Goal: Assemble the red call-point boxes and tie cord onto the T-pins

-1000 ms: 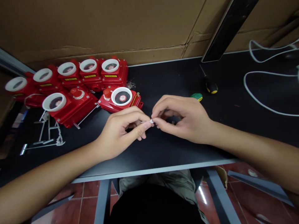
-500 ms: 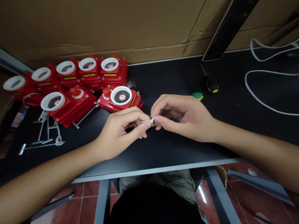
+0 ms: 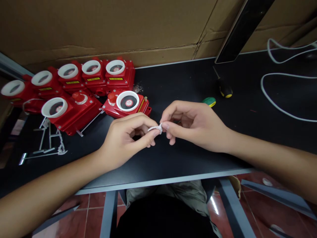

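Between my two hands is a short piece of white string [image 3: 156, 128], bunched or knotted at its right end. My left hand [image 3: 130, 135] is closed, thumb and forefinger pinching the string. From the other side, my right hand [image 3: 194, 125] pinches the string's right tip between thumb and forefinger. Both hands are above the black tabletop near its front edge. Just behind my left hand stands a red box [image 3: 127, 102] with a white-rimmed round window and a red knob; its lower front is partly hidden by that hand.
More red boxes [image 3: 71, 112] crowd the left side. Metal T-shaped rods with white string [image 3: 61, 145] lie in front of them. A black-and-yellow screwdriver [image 3: 225, 88], a green-and-yellow object [image 3: 209, 101] and a pale cable [image 3: 272, 102] are at right. Cardboard [image 3: 123, 26] lines the back.
The string's bunched part shows larger now between my fingertips, with a loop curving over my left thumb. My right hand's lower fingers have loosened slightly. The view has shifted a little.
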The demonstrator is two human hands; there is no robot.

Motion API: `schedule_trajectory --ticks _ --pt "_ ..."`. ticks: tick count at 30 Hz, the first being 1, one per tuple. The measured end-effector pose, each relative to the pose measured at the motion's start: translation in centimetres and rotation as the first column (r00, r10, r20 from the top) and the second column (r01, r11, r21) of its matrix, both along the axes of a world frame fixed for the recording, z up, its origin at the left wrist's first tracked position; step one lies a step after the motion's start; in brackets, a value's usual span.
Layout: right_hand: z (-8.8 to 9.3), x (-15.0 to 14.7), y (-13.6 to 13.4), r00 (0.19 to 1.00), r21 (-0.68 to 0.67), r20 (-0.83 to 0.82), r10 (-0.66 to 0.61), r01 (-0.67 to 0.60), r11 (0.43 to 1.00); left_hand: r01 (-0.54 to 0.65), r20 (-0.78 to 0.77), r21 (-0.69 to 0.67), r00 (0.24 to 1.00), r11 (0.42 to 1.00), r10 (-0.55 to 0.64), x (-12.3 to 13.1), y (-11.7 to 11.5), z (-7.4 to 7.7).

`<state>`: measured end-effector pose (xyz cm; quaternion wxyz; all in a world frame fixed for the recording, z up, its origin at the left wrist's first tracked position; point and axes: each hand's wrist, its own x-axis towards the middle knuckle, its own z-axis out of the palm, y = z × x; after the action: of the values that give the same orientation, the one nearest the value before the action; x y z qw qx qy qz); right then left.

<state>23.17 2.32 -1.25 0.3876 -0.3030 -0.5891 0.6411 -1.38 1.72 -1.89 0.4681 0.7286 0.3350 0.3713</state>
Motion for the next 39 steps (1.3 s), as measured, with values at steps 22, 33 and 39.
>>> schedule_trajectory --ticks 22,33,39 --pt "-0.6 1.1 -0.2 0.9 0.653 0.362 -0.243 -0.058 0.755 -0.097 -0.11 0.205 0.986 0.974 0.122 0.1 -0.9 0.5" --pt "-0.1 0.5 -0.7 0.885 0.632 0.358 -0.297 0.005 0.775 -0.144 -0.127 0.166 0.978 0.976 0.166 0.2 -1.1 0.2" --pt "0.6 0.3 -0.9 0.925 0.313 0.328 -0.192 0.085 0.946 -0.172 -0.131 0.14 0.973 0.975 0.191 0.2 -1.2 0.0"
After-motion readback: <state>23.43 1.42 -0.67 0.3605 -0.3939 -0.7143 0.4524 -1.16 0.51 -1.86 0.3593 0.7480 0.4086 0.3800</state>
